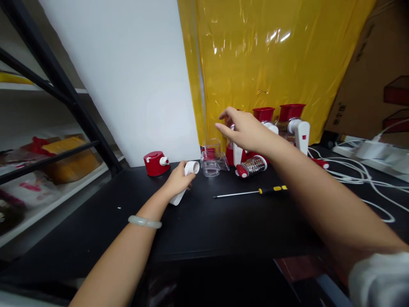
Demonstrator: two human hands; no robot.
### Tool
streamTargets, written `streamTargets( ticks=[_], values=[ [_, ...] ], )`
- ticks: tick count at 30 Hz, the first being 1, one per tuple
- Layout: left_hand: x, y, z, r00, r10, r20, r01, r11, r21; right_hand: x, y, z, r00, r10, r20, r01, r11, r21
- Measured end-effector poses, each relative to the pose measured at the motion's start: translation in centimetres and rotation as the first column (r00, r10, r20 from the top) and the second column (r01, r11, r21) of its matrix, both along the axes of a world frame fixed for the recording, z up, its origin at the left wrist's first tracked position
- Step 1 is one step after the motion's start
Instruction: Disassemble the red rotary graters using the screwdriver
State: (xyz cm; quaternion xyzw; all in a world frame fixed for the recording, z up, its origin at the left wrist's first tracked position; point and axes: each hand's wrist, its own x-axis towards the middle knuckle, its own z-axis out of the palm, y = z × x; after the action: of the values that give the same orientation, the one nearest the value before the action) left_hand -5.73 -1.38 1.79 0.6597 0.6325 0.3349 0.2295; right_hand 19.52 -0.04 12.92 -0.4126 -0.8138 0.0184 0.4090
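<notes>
My left hand [179,179] is closed around a white plastic part [192,167] with a round open socket at its top; its flat lower end [177,198] shows below my fingers. Raised over the back of the table, my right hand [243,128] is open, fingers bent and apart, with nothing visible in it. Under that hand stand a clear plastic housing [212,164] and a metal grater drum [254,166] with a red end, lying on its side. A screwdriver [252,192] with a yellow and black handle lies in front of them. To the left sits a red round base [156,163].
Rotary graters with red hoppers [291,111] and white crank handles [302,135] stand at the back right, partly behind my right arm. White cables [358,170] and a power strip [377,153] lie at the right. A black-framed shelf [86,123] is at the left.
</notes>
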Motion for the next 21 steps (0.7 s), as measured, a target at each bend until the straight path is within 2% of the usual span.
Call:
streamTargets(
  ticks=[2, 5, 7, 9, 11, 13, 15, 17, 21],
  values=[
    [0.0, -0.3, 0.1, 0.998, -0.051, 0.023, 0.051, 0.999, 0.0, 2.4, -2.3, -0.3, 0.991, -0.038, 0.131, 0.043, 0.999, -0.03],
    [0.1, -0.7, 0.2, 0.991, -0.131, 0.035, 0.131, 0.991, -0.007, 6.1, -4.3, -3.2, 0.917, -0.099, 0.386, 0.169, 0.974, -0.152],
    [0.2, -0.9, 0.3, 0.986, -0.164, 0.04, 0.164, 0.986, -0.011, 8.3, -4.7, -5.9, 0.876, -0.031, 0.482, 0.178, 0.948, -0.263],
    [0.2, -1.2, 0.5, 0.981, -0.185, 0.051, 0.185, 0.983, 0.001, 10.0, -4.6, -8.3, 0.842, 0.082, 0.534, 0.135, 0.925, -0.354],
    [0.1, -1.3, 0.6, 0.978, -0.198, 0.067, 0.196, 0.98, 0.036, 10.8, -4.5, -10.3, 0.787, 0.118, 0.606, 0.146, 0.918, -0.369],
    [-0.2, -1.2, 0.6, 0.976, -0.204, 0.08, 0.197, 0.977, 0.082, 10.7, -4.4, -11.4, 0.716, 0.078, 0.694, 0.185, 0.937, -0.297],
    [-0.5, -1.0, 0.7, 0.974, -0.201, 0.102, 0.187, 0.974, 0.131, 10.2, -4.3, -11.6, 0.655, 0.082, 0.751, 0.169, 0.953, -0.252],
    [-0.9, -0.8, 0.7, 0.971, -0.196, 0.137, 0.171, 0.97, 0.174, 9.8, -4.4, -10.8, 0.651, 0.133, 0.747, 0.105, 0.959, -0.263],
    [-1.4, -0.4, 0.8, 0.937, -0.223, 0.268, 0.155, 0.956, 0.251, 10.1, -4.6, -6.9, 0.807, 0.229, 0.545, -0.049, 0.945, -0.324]
  ],
)
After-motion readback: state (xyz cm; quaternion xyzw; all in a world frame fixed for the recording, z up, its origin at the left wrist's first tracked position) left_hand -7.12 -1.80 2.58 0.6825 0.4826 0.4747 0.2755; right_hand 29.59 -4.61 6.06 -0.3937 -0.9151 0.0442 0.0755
